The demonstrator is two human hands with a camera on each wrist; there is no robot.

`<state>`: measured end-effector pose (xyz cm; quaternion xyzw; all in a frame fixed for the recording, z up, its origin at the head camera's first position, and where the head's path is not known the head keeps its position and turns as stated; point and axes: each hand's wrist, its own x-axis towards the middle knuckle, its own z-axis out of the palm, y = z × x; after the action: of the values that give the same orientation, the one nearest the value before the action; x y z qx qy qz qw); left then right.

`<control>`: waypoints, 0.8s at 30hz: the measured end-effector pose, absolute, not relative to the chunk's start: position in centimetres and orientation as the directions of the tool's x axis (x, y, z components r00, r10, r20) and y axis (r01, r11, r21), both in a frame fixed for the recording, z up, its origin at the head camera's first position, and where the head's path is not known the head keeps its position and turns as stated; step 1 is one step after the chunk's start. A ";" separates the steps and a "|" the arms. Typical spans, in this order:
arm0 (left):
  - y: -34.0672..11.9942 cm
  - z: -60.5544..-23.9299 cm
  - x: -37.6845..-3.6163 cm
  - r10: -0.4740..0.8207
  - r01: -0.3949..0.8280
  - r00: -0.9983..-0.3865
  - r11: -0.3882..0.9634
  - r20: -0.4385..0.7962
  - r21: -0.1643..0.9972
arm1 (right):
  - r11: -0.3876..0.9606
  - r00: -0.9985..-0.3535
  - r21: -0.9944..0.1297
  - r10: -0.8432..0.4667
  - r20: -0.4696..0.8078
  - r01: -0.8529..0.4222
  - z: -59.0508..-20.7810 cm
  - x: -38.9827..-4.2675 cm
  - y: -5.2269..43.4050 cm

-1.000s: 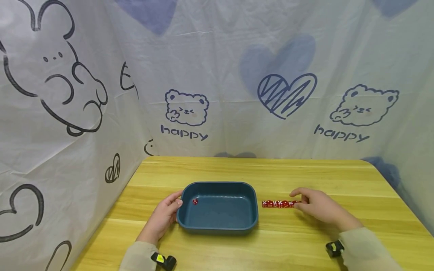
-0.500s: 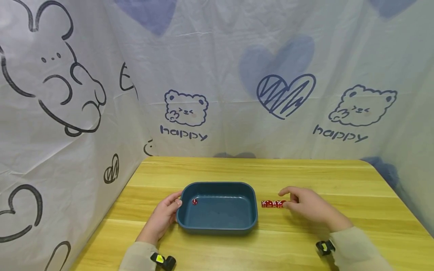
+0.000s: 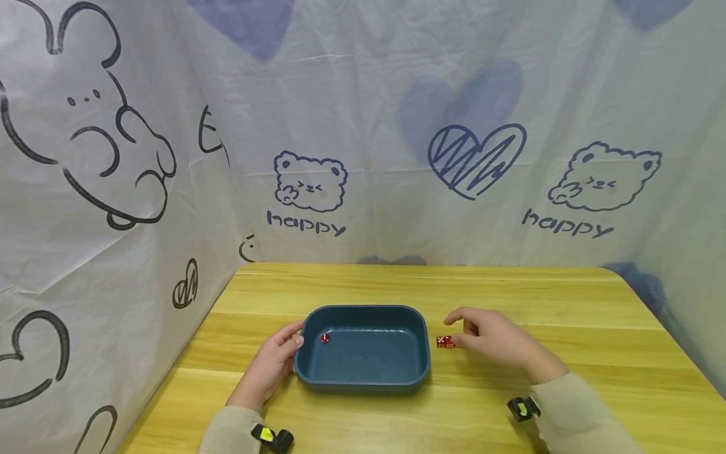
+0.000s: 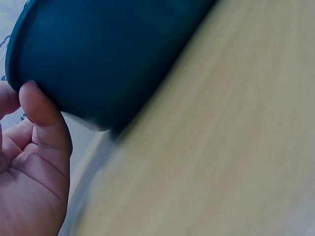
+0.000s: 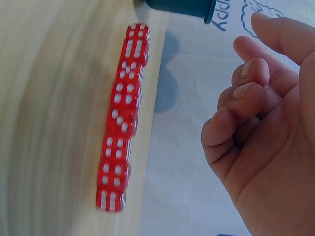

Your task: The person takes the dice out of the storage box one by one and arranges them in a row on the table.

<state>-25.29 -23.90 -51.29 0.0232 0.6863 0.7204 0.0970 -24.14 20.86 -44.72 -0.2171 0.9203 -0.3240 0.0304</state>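
A dark teal rectangular box (image 3: 363,382) sits on the table with one red die (image 3: 325,338) inside at its left. My left hand (image 3: 271,362) grips the box's left rim between thumb and fingers; in the left wrist view the thumb (image 4: 42,105) presses its outer wall. To the right of the box lies a straight row of several red dice (image 5: 122,93) with white pips. My right hand (image 3: 488,337) hovers over the row and hides most of it in the head view. Its index finger reaches out, the other fingers are loosely curled, and I see nothing held.
The light wooden table (image 3: 363,284) ends at a white curtain (image 3: 374,126) with blue hearts and bear drawings at the back. A second curtain side (image 3: 113,265) runs along the left edge. Both wrists wear small black cameras.
My right hand has slid left along the row of dice toward the box, covering more of them in the head view. The left hand and box stay in place.
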 end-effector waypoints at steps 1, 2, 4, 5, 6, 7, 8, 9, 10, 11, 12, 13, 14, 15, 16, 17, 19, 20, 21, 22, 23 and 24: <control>-23.9 -51.3 -25.3 0.171 -0.108 -0.980 -0.039 -0.100 0.993 | 0.691 -0.901 -0.611 -0.425 0.087 -0.385 -44.7 -24.1 20.6; -23.9 -51.3 -25.3 0.170 -0.108 -0.980 -0.038 -0.100 0.993 | 0.686 -0.899 -0.615 -0.430 0.086 -0.388 -44.6 -24.1 20.3; -23.9 -51.2 -25.2 0.171 -0.108 -0.980 -0.038 -0.100 0.993 | 0.681 -0.895 -0.617 -0.438 0.088 -0.394 -44.5 -24.2 19.8; -23.9 -51.2 -25.2 0.171 -0.108 -0.980 -0.037 -0.100 0.994 | 0.676 -0.892 -0.620 -0.443 0.090 -0.398 -44.4 -24.2 19.5; -23.9 -51.2 -25.2 0.172 -0.107 -0.980 -0.036 -0.099 0.994 | 0.671 -0.889 -0.623 -0.448 0.092 -0.402 -44.4 -24.2 19.3; -23.9 -51.2 -25.2 0.174 -0.105 -0.980 -0.035 -0.097 0.994 | 0.667 -0.886 -0.624 -0.453 0.095 -0.407 -44.3 -24.2 19.0; -23.9 -51.2 -25.2 0.175 -0.103 -0.980 -0.037 -0.095 0.994 | 0.662 -0.884 -0.625 -0.458 0.098 -0.413 -44.2 -24.2 18.7; -23.9 -51.2 -25.2 0.178 -0.101 -0.980 -0.037 -0.093 0.994 | 0.655 -0.878 -0.627 -0.466 0.105 -0.423 -44.2 -24.3 18.4; -24.0 -51.2 -25.2 0.181 -0.094 -0.980 -0.034 -0.086 0.995 | 0.651 -0.875 -0.627 -0.471 0.108 -0.428 -44.1 -24.3 18.1; -24.0 -51.3 -25.2 0.183 -0.091 -0.980 -0.034 -0.083 0.995 | 0.647 -0.872 -0.628 -0.477 0.110 -0.433 -44.1 -24.3 17.8; -24.0 -51.3 -25.2 0.186 -0.088 -0.979 -0.033 -0.080 0.996 | 0.644 -0.869 -0.628 -0.482 0.110 -0.437 -44.0 -24.4 17.6; -24.1 -51.3 -25.2 0.187 -0.086 -0.979 -0.033 -0.078 0.996 | 0.644 -0.867 -0.627 -0.486 0.108 -0.439 -43.9 -24.4 17.3; -24.1 -51.4 -25.2 0.185 -0.085 -0.980 -0.034 -0.077 0.996 | 0.643 -0.865 -0.626 -0.491 0.105 -0.441 -43.9 -24.4 16.9; -24.1 -51.4 -25.3 0.186 -0.081 -0.980 -0.029 -0.074 0.996 | 0.642 -0.863 -0.627 -0.495 0.102 -0.442 -43.8 -24.5 16.6; -24.1 -51.4 -25.3 0.185 -0.080 -0.980 -0.028 -0.073 0.996 | 0.646 -0.864 -0.624 -0.495 0.096 -0.439 -43.7 -24.5 16.3; -24.1 -51.5 -25.3 0.181 -0.083 -0.981 -0.032 -0.076 0.996 | 0.645 -0.861 -0.624 -0.500 0.092 -0.441 -43.6 -24.5 16.1; -24.0 -51.5 -25.3 0.176 -0.085 -0.981 -0.034 -0.077 0.996 | 0.647 -0.858 -0.621 -0.507 0.084 -0.443 -43.5 -24.6 15.5; -24.0 -51.5 -25.3 0.175 -0.085 -0.981 -0.035 -0.078 0.996 | 0.646 -0.856 -0.621 -0.510 0.083 -0.445 -43.4 -24.6 15.2; -24.0 -51.5 -25.3 0.175 -0.084 -0.982 -0.035 -0.077 0.996 | 0.643 -0.854 -0.623 -0.514 0.078 -0.444 -43.4 -24.7 14.9; -24.0 -51.5 -25.3 0.173 -0.087 -0.982 -0.041 -0.079 0.995 | 0.642 -0.852 -0.625 -0.517 0.076 -0.445 -43.4 -24.7 14.7; -24.0 -51.5 -25.3 0.173 -0.089 -0.982 -0.043 -0.080 0.995 | 0.639 -0.850 -0.627 -0.521 0.075 -0.446 -43.4 -24.7 14.4; -24.0 -51.5 -25.3 0.175 -0.088 -0.981 -0.041 -0.079 0.995 | 0.636 -0.849 -0.629 -0.524 0.075 -0.448 -43.3 -24.8 14.1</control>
<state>-25.30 -24.02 -51.45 0.0318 0.6864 0.7208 0.0911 -24.77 14.12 -43.34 -0.2691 0.9025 -0.3313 0.0572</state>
